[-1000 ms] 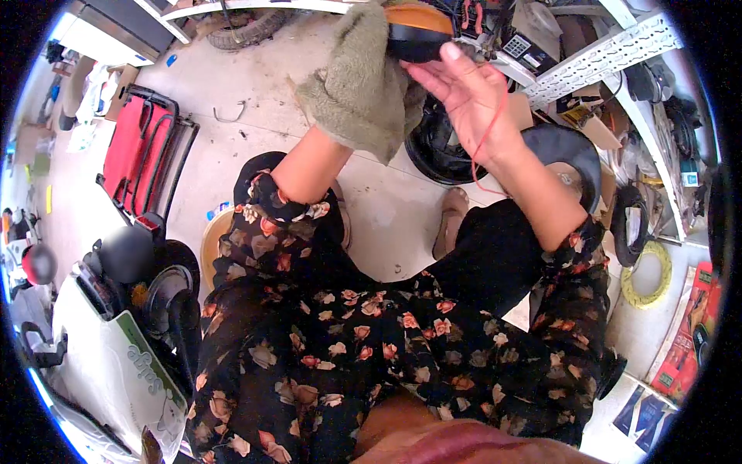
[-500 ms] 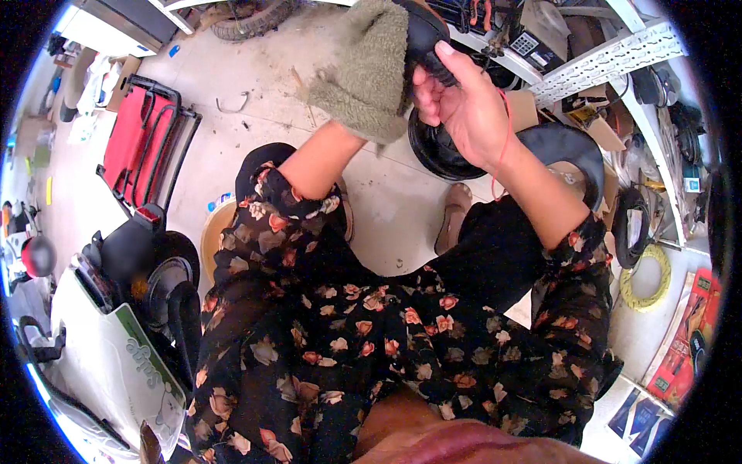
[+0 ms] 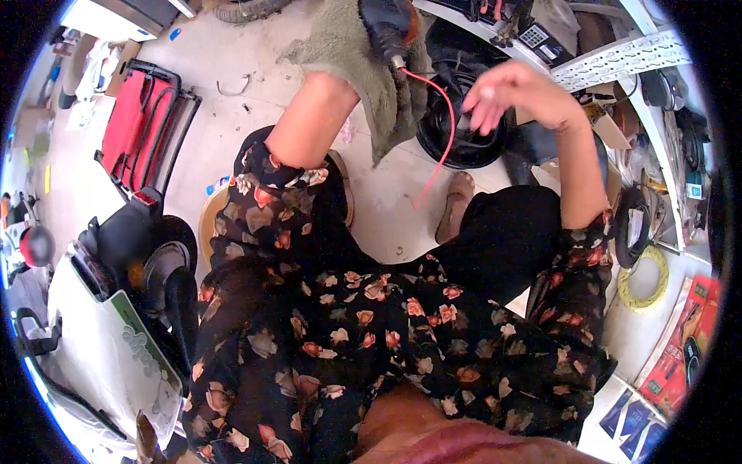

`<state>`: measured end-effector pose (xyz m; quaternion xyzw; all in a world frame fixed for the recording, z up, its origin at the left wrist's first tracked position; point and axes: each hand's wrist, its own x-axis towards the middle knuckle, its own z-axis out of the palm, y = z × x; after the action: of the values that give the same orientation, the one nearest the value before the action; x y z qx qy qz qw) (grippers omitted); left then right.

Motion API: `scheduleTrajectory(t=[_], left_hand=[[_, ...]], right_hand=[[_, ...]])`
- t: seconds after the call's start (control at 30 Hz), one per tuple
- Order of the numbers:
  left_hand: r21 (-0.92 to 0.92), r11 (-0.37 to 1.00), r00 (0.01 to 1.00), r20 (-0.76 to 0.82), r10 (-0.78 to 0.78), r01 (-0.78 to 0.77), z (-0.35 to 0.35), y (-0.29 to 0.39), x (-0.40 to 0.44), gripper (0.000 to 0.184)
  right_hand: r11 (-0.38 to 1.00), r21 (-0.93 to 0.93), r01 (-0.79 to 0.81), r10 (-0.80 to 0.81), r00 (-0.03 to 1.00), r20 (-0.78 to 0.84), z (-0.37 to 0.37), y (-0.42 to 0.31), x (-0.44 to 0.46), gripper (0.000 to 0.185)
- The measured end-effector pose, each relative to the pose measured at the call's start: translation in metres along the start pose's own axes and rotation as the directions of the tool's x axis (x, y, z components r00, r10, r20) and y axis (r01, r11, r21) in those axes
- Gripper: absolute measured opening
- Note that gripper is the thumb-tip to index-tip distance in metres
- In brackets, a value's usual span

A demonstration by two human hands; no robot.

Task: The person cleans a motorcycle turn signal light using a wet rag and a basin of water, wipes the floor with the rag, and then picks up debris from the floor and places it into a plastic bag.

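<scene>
Now the right hand (image 3: 522,93) has come off the dark-and-orange piece (image 3: 382,23) and sits apart to its right, over the black round object (image 3: 466,161), loosely open with fingers bent and nothing visibly gripped. That leaves the piece at the olive cloth (image 3: 332,39) covering the left hand, whose grip I cannot tell. Its 1 red wire (image 3: 450,116), near the right wrist earlier, dangles between both hands.
</scene>
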<state>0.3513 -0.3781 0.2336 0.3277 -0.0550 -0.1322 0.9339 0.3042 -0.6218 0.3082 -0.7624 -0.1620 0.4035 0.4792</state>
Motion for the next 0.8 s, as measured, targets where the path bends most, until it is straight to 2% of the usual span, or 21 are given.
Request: scheduleTrajectory(t=[0.07, 0.1, 0.13, 0.27, 0.3, 0.33, 0.47, 0.57, 0.6, 0.67, 0.73, 0.77, 0.8], left_hand=[[0.045, 0.999, 0.998, 0.056, 0.016, -0.018, 0.007, 0.002, -0.001, 0.036], [0.063, 0.998, 0.997, 0.081, 0.018, -0.023, 0.011, 0.002, -0.003, 0.036], [0.076, 0.997, 0.995, 0.102, 0.012, -0.020, 0.015, 0.001, -0.003, 0.036], [0.076, 0.996, 0.991, 0.124, -0.053, 0.043, 0.033, -0.004, -0.004, 0.035], [0.030, 0.994, 0.987, 0.122, -0.108, 0.105, 0.038, -0.001, -0.004, 0.037], [-0.016, 0.986, 0.979, 0.121, -0.163, 0.167, 0.039, 0.000, -0.005, 0.038], [-0.018, 0.998, 0.864, 0.502, -0.038, 0.055, 0.004, -0.019, 0.018, 0.039], [-0.197, 0.945, 0.928, 0.320, -0.189, 0.261, 0.009, -0.021, 0.011, 0.040], [-0.173, 0.942, 0.918, 0.331, -0.219, 0.287, 0.012, -0.017, 0.007, 0.041], [-0.123, 0.934, 0.895, 0.351, -0.276, 0.337, 0.020, -0.007, -0.002, 0.044], [-0.054, 0.967, 0.938, 0.266, -0.225, 0.247, 0.029, 0.001, -0.006, 0.042], [0.025, 0.979, 0.940, 0.278, -0.199, 0.201, 0.028, 0.003, -0.006, 0.041], [0.121, 0.983, 0.937, 0.306, -0.171, 0.140, 0.025, 0.001, -0.005, 0.040]], right_hand=[[0.941, 0.155, 0.301, -0.244, 0.920, -0.306, 0.004, -0.007, 0.006, 0.036], [0.915, 0.118, 0.386, -0.297, 0.842, -0.452, 0.009, -0.012, 0.012, 0.038], [0.942, 0.072, 0.329, -0.245, 0.815, -0.526, 0.013, -0.018, 0.018, 0.039], [0.915, -0.182, 0.360, -0.402, 0.764, -0.505, 0.046, -0.031, 0.049, 0.062], [0.970, 0.047, 0.240, -0.186, 0.849, -0.495, 0.045, -0.039, 0.046, 0.059], [0.962, 0.107, 0.250, -0.169, 0.858, -0.485, 0.048, -0.044, 0.040, 0.059], [0.917, 0.308, 0.255, -0.088, 0.880, -0.467, 0.051, -0.045, 0.041, 0.058], [0.908, 0.347, 0.234, -0.053, 0.887, -0.459, 0.051, -0.046, 0.038, 0.055], [0.918, 0.328, 0.224, -0.049, 0.883, -0.467, 0.049, -0.044, 0.037, 0.054], [0.914, 0.268, 0.303, -0.110, 0.823, -0.557, 0.046, -0.038, 0.041, 0.055], [0.872, 0.161, 0.463, -0.230, 0.677, -0.699, 0.046, -0.032, 0.048, 0.060], [0.826, 0.249, 0.506, -0.186, 0.661, -0.726, 0.046, -0.036, 0.044, 0.068], [0.856, 0.204, 0.474, -0.184, 0.650, -0.737, 0.043, -0.041, 0.040, 0.073]])
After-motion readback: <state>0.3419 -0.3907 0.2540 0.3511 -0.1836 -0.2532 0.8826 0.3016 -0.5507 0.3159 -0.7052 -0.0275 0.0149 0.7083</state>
